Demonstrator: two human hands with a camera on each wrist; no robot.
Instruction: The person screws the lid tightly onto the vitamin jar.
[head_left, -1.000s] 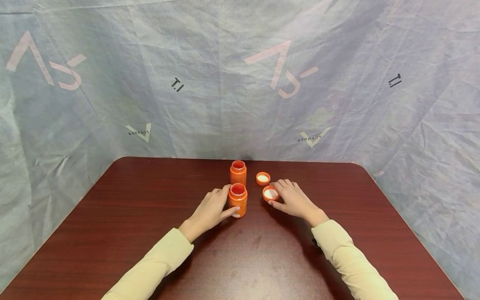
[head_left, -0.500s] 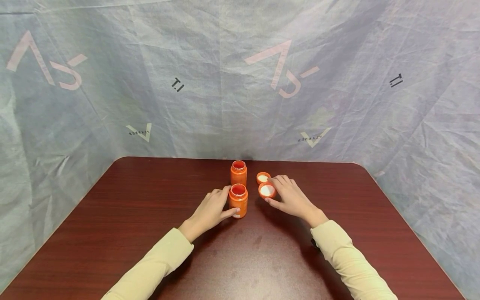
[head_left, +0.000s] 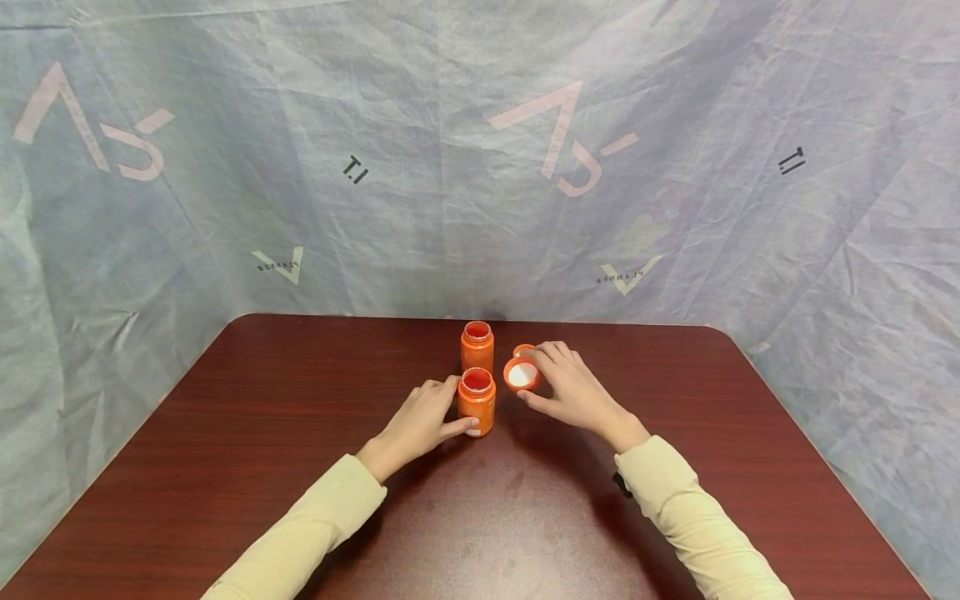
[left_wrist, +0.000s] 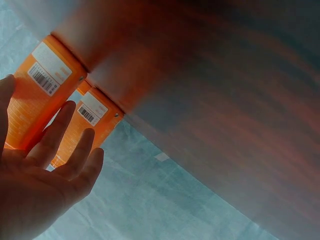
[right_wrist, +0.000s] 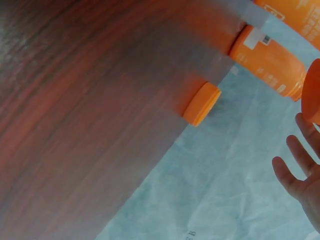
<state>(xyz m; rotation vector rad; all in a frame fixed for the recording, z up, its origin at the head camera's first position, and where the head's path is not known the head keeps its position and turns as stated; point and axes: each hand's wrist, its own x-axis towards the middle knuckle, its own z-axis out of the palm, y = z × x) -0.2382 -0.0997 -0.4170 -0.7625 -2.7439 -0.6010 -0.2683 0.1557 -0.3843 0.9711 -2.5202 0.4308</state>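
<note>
An orange wide-mouth bottle (head_left: 477, 405) stands upright and uncapped in front. My left hand (head_left: 418, 419) holds it from the left, thumb on the near side and index finger toward the far side. A second uncapped orange bottle (head_left: 477, 354) stands just behind it. Between thumb and fingers of my right hand (head_left: 576, 390) is an orange screw cap (head_left: 522, 374), white inside facing up, raised above the table to the right of the near bottle. Another orange cap (right_wrist: 201, 104) lies on the table behind that hand, mostly hidden in the head view.
The dark red wooden table (head_left: 480, 517) runs back to a grey fabric backdrop (head_left: 442, 208) with printed letters. In the left wrist view, white barcode labels (left_wrist: 51, 70) show on the bottles.
My right hand has lifted the cap off the table and carried it leftward and slightly back, toward the near bottle. The left hand and both bottles have stayed put.
</note>
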